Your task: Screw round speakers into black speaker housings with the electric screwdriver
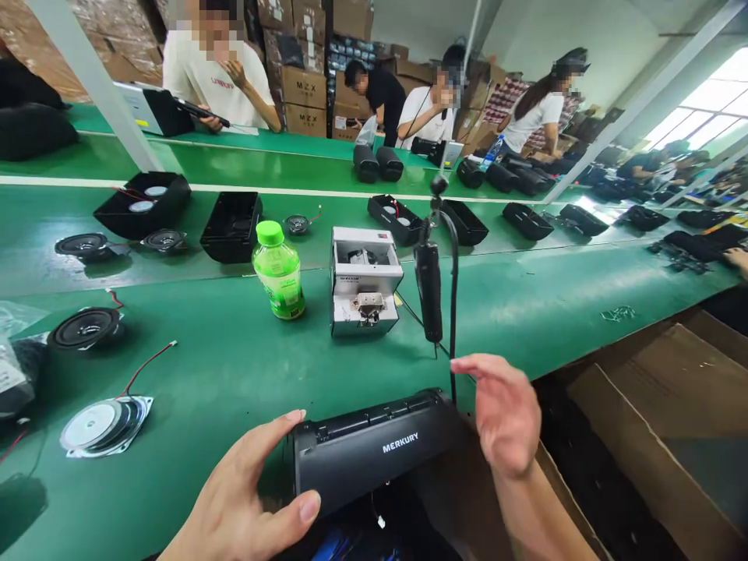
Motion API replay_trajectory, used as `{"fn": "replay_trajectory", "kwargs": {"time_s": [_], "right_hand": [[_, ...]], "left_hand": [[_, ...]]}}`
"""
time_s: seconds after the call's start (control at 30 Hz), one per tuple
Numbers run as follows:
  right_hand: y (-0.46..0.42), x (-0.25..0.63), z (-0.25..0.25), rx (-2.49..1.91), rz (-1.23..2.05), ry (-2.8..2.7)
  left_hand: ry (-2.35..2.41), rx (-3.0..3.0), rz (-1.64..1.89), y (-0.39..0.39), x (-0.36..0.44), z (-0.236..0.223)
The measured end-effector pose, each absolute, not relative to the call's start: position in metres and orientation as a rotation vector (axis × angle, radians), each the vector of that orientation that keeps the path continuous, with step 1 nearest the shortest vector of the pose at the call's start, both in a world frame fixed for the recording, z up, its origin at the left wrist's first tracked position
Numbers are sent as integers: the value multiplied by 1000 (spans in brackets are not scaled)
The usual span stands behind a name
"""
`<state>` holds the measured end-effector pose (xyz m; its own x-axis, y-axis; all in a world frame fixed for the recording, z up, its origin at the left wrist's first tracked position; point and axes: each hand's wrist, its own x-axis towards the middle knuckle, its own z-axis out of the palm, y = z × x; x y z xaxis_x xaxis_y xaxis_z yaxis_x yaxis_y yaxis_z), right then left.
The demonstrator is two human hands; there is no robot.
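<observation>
A black speaker housing (362,460) marked MERKURY is held tilted at the bench's near edge. My left hand (245,491) grips its left end, thumb on the front face and fingers along the top. Beyond the right end my right hand (508,413) is raised with its fingers apart and nothing in it. A small white connector (381,521) dangles below the housing. Just above my right hand hangs a black electric screwdriver (429,292), its bit pointing down. Behind the housing stands a grey screw feeder box (365,284).
A green-capped bottle (278,273) stands left of the feeder. Loose speaker drivers (93,428) with red wires lie at left. Black housings (231,226) line the far belt. An open cardboard box (660,421) is at lower right; small screws (618,313) lie on the bench. People work opposite.
</observation>
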<state>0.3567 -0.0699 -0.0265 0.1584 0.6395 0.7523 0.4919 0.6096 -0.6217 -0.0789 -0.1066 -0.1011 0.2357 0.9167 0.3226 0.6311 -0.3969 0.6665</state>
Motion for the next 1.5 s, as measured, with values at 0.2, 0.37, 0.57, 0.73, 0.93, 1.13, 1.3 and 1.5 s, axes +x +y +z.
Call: {"fn": "replay_trajectory", "kwargs": {"time_s": [0.2,0.37,0.57,0.73,0.93,1.13,1.3,1.5], "right_hand": [[-106,345,-6,-1107,229,-2084],[-95,341,-3,-1054,128,-2142],[-103,330,-1,-968,-61,-2063],[-104,324,10,-936,-124,-2091],[-103,318,10,-938,-159,-2118],[-103,315,11,-937,-169,-2147],[-101,310,16,-921,-220,-2177],[-101,301,16,-927,-256,-2197]], "left_hand": [[1285,2019,1154,-116,-79,-104],[1142,1922,1271,-115,-83,-91],[1156,1579,1088,-124,-67,-62],[1148,1280,1046,-143,-66,-27],[1123,1231,1033,-155,-71,0],[1080,1051,1124,-150,-53,1],[1199,982,1231,-146,-43,15],[1247,1074,1356,-138,-44,8]]}}
